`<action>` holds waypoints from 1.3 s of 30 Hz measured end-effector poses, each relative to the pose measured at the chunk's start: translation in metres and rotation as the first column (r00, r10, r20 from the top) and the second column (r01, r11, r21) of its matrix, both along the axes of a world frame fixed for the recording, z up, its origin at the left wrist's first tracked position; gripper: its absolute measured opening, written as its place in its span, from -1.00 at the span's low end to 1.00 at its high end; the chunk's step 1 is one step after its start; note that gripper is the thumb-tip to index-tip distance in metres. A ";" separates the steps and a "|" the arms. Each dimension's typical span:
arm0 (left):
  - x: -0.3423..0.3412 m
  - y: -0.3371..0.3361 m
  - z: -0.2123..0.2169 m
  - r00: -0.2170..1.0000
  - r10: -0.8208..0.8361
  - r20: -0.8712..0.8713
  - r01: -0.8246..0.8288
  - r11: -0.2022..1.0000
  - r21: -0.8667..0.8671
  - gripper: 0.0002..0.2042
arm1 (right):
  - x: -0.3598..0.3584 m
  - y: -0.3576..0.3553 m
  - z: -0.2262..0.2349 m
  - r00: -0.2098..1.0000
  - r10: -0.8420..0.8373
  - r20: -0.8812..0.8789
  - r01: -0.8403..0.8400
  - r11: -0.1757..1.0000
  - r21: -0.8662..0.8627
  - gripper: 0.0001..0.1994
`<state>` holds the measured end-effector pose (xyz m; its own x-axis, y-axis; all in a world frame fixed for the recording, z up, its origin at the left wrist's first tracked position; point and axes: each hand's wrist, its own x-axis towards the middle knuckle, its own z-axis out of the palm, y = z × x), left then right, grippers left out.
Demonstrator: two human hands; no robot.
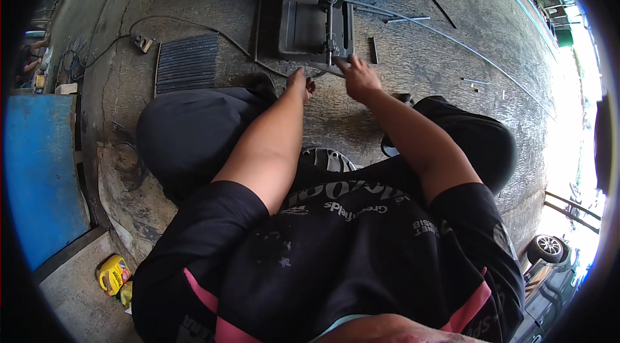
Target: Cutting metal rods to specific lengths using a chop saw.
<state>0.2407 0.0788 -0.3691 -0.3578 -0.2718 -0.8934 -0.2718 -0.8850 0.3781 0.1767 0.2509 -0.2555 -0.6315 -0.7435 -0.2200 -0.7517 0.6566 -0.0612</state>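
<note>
A cut-off saw with a dark metal base (285, 32) stands on the floor in front of me. A long thin metal rod (387, 10) lies across the base, at the far end of its clamp screw (330, 27). My right hand (363, 81) is at the base's near edge, fingers bent beside the near end of the screw. A thin grey strip (326, 69) runs toward these fingers; whether they grip it is unclear. My left hand (301, 85) is closed just left of it, near a dark cable; anything inside is hidden.
Several dark cut metal bars (187, 61) lie side by side at the left. A cable (194, 22) curves past a plug (143, 43). Short offcuts (408, 19) lie to the right. A blue panel (42, 169) and a yellow container (113, 274) are at far left.
</note>
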 end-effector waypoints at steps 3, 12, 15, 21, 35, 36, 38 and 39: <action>-0.006 0.002 0.000 1.000 -0.008 0.019 0.007 0.999 0.046 -0.73 | 0.015 -0.004 -0.005 0.998 0.043 0.037 -0.042 0.999 -0.025 -0.32; -0.003 -0.001 0.019 0.968 -0.187 -0.166 0.211 0.967 0.143 -0.68 | -0.018 0.030 -0.014 0.948 -0.261 0.181 0.181 0.913 0.367 -0.53; -0.006 0.010 0.041 0.701 -0.535 -0.473 0.620 0.784 0.032 -0.61 | -0.014 0.012 -0.007 0.960 -0.259 0.108 0.263 0.965 -0.016 -0.43; 0.006 0.019 0.035 0.306 -0.884 -0.354 0.951 0.269 0.150 -0.57 | 0.007 0.004 -0.004 0.999 0.037 0.032 -0.035 0.998 -0.046 -0.24; -0.005 -0.004 -0.023 0.790 -0.598 -0.131 0.602 0.799 -0.018 -0.76 | -0.003 0.003 -0.022 0.993 -0.077 0.087 0.083 0.994 -0.076 -0.47; -0.005 -0.005 -0.026 0.798 -0.587 -0.134 0.592 0.806 -0.001 -0.76 | -0.001 0.005 -0.021 0.988 -0.029 0.149 -0.013 0.963 0.267 -0.48; -0.006 -0.008 -0.031 0.849 -0.515 -0.116 0.522 0.852 0.039 -0.79 | 0.002 0.011 -0.020 0.939 -0.111 0.324 -0.107 0.804 0.585 -0.54; -0.006 -0.011 -0.032 0.889 -0.444 -0.110 0.454 0.886 0.096 -0.83 | 0.004 0.018 -0.019 0.936 -0.114 0.332 -0.080 0.853 0.516 -0.58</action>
<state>0.2350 0.0679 -0.4014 -0.4904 0.0384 -0.8706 -0.6226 -0.7145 0.3192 0.1810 0.2685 -0.2749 -0.4567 -0.4500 -0.7674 -0.7352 0.6766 0.0409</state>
